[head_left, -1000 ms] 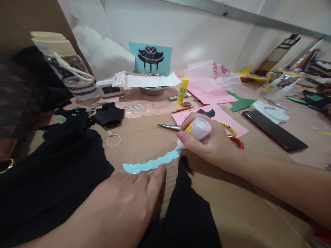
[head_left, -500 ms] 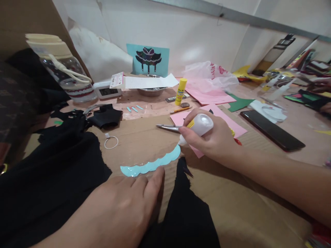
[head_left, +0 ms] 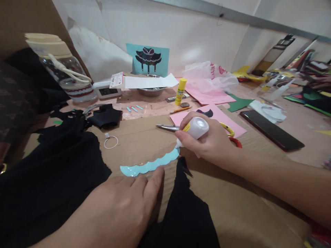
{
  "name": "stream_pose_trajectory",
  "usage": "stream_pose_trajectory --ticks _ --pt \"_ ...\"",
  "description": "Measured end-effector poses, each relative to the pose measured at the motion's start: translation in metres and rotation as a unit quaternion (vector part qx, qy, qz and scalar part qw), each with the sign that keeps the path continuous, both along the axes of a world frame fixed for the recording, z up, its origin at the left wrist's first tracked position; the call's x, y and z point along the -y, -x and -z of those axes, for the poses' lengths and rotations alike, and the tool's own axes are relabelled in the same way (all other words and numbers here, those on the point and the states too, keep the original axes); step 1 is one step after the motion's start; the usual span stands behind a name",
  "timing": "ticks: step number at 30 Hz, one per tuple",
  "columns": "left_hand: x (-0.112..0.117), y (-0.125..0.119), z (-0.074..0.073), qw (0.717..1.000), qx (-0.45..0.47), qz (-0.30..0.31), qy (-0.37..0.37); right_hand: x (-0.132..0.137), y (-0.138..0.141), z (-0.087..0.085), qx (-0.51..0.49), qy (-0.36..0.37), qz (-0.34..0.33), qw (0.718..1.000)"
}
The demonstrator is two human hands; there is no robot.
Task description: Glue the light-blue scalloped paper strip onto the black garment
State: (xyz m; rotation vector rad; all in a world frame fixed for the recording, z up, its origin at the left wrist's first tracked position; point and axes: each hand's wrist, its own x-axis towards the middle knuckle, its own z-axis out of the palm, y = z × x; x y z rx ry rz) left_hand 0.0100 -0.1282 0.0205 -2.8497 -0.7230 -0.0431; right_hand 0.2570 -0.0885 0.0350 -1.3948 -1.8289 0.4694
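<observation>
My right hand [head_left: 209,143] is wrapped round a small white glue bottle [head_left: 195,128] with its nozzle tipped down onto the right end of a light-blue scalloped paper strip [head_left: 150,166]. The strip lies glossy on brown cardboard [head_left: 144,141]. My left hand [head_left: 121,206] rests flat just below the strip, fingers stretched out, its fingertips at the strip's lower edge. Black paper pieces [head_left: 51,179] lie to the left and under my left hand.
Scissors [head_left: 230,132] with red and yellow handles lie on pink paper [head_left: 219,119] behind my right hand. A yellow glue stick [head_left: 180,91], pencil [head_left: 180,110], metal bowl [head_left: 151,90], water bottle [head_left: 64,70], small clock [head_left: 107,89], a phone [head_left: 271,130] and a blue card [head_left: 148,59] stand around.
My right hand lifted the bottle's nozzle slightly off the strip's right end, then brought it back down there. My left hand and the strip have stayed put.
</observation>
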Motion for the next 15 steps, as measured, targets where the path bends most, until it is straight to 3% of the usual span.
stream_pose_trajectory --ticks 4,9,15 --pt "0.003 0.002 -0.001 1.000 0.005 -0.012 0.017 -0.002 -0.003 -0.006 -0.006 -0.044 -0.003 0.999" --pt "0.004 0.000 -0.001 0.998 0.011 -0.043 0.053 0.006 -0.003 -0.023 -0.081 -0.106 0.010 0.991" --pt "0.000 -0.003 -0.003 0.999 -0.024 -0.013 0.025 0.014 0.010 -0.016 -0.113 -0.032 -0.064 0.991"
